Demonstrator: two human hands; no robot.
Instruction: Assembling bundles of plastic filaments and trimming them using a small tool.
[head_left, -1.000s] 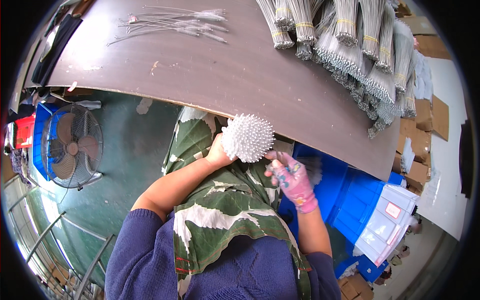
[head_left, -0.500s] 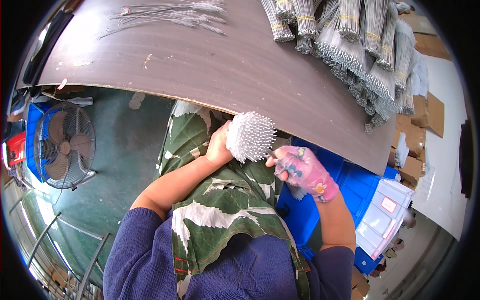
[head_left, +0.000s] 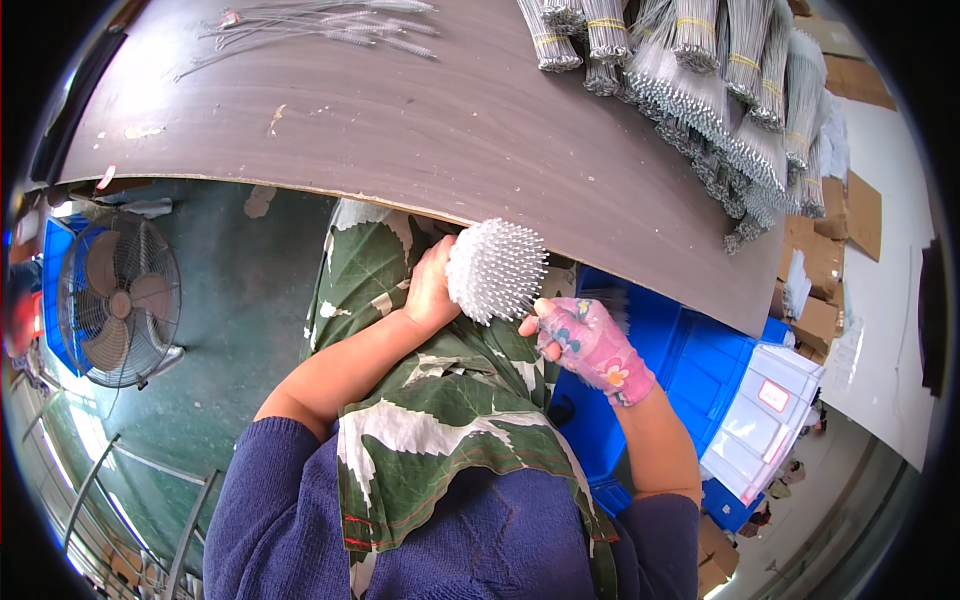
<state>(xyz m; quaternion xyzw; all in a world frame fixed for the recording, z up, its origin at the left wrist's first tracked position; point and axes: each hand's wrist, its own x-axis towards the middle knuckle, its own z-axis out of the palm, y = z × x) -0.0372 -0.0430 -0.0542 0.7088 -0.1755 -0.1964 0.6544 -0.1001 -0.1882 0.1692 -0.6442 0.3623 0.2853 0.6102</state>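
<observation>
My left hand (head_left: 432, 287) is closed around a thick bundle of thin brushes (head_left: 497, 272), held upright over my lap at the table's edge. Their white tips face up in a dense round cluster; the lower part of the bundle is hidden. My right hand (head_left: 590, 345), in a pink flowered fingerless glove, is beside the bundle's right side. Its thumb and fingers are bent together in a pinch close to the outer tips. Whatever they hold, if anything, is too small to make out.
Loose wire brushes (head_left: 330, 32) lie at the table's (head_left: 400, 130) far left. Tied wire-brush bundles (head_left: 710, 90) are heaped at the far right. Blue bins (head_left: 690, 385) and a whitish bin (head_left: 768, 415) stand right of my lap. A floor fan (head_left: 120, 300) is at left.
My right hand has shifted slightly left, closer to the bundle's edge. The left hand keeps its hold on the bundle. The whole view has shifted a little.
</observation>
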